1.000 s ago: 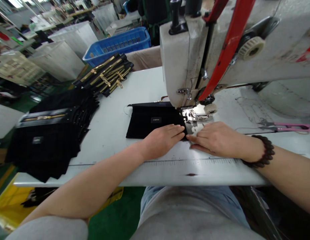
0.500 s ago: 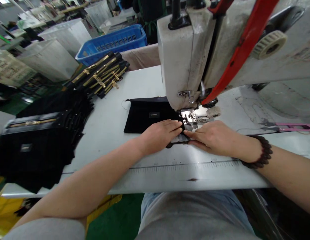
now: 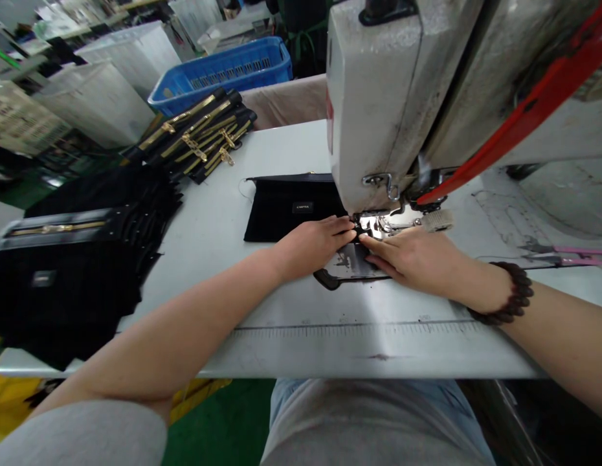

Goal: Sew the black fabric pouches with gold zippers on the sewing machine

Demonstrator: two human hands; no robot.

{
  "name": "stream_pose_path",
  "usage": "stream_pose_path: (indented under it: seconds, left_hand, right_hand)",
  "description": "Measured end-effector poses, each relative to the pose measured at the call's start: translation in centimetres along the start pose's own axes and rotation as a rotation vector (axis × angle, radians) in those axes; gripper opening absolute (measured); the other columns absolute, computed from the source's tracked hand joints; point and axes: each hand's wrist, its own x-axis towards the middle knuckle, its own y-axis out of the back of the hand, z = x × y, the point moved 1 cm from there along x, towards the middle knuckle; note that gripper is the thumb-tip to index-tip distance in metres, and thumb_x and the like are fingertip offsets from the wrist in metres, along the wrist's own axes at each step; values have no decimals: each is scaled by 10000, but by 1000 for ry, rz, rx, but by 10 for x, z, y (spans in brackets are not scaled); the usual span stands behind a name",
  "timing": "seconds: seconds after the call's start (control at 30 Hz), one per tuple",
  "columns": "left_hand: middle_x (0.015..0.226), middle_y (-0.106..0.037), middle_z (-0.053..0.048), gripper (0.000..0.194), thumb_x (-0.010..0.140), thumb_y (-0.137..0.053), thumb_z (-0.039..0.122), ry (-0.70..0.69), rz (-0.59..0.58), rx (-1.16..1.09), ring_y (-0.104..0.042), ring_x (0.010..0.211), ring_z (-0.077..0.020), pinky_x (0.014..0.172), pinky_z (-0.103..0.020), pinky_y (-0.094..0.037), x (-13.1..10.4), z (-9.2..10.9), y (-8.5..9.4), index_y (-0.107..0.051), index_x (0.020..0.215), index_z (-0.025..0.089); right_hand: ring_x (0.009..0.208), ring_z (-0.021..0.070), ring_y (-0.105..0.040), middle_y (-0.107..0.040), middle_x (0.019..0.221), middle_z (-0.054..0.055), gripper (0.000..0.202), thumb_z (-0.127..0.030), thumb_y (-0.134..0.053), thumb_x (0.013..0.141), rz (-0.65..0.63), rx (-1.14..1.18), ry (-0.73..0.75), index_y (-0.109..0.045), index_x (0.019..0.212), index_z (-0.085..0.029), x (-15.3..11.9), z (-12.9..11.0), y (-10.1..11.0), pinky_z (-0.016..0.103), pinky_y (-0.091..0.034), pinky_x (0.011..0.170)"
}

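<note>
In the head view, a black fabric piece (image 3: 274,210) lies flat on the white table (image 3: 208,259), mostly forward and to the left of the left hand (image 3: 311,248). That hand rests over its near right part, fingers laid side by side and flattened down, tips by the presser foot (image 3: 376,224). The right hand (image 3: 420,259) comes in from the other side, index finger extended and thumb below it, slightly apart; its index tip is just beside the left fingertips, at the piece's right end. Whether it pinches any fabric, I cannot tell.

There is one piece at the hands, with one small label (image 3: 302,207), one sewing machine (image 3: 373,110), one blue basket (image 3: 218,74) and one pair of pink-handled snips (image 3: 573,254). The stack of black pieces (image 3: 63,285) and the bundle of zippered strips (image 3: 199,136) overlap too much to count.

The piece's left edge is uncovered, with tabletop between it and the stack. A metal plate (image 3: 352,262) sits nearer the body than the foot. Between the hands and the table's front edge runs a printed scale (image 3: 349,330). The machine head stands close beyond the fingertips; the snips lie well right of them.
</note>
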Motion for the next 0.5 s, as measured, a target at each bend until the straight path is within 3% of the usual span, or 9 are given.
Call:
stream_pose_path:
  seconds: [0.17,0.5]
  left_hand:
    - [1222,-555,-71,289,898,-398,113,21,-43,60,-467,1194,-145,1044,-244,-358,5,-5,-1,-530,1154,94]
    - [1153,-604,-63,290,862,-461,118,67,86,43,-549,1087,-162,963,-241,-434,8,-9,-4,-563,1131,83]
  right_hand:
    - [565,160,-557,-674,735,37,314,-183,-407,890,22,12,31,-534,1175,-148,-4,4,-9,278,-195,482]
    - [558,154,-542,-673,719,20,253,-196,-427,888,125,26,23,-577,1090,-172,-6,3,-10,286,-168,481]
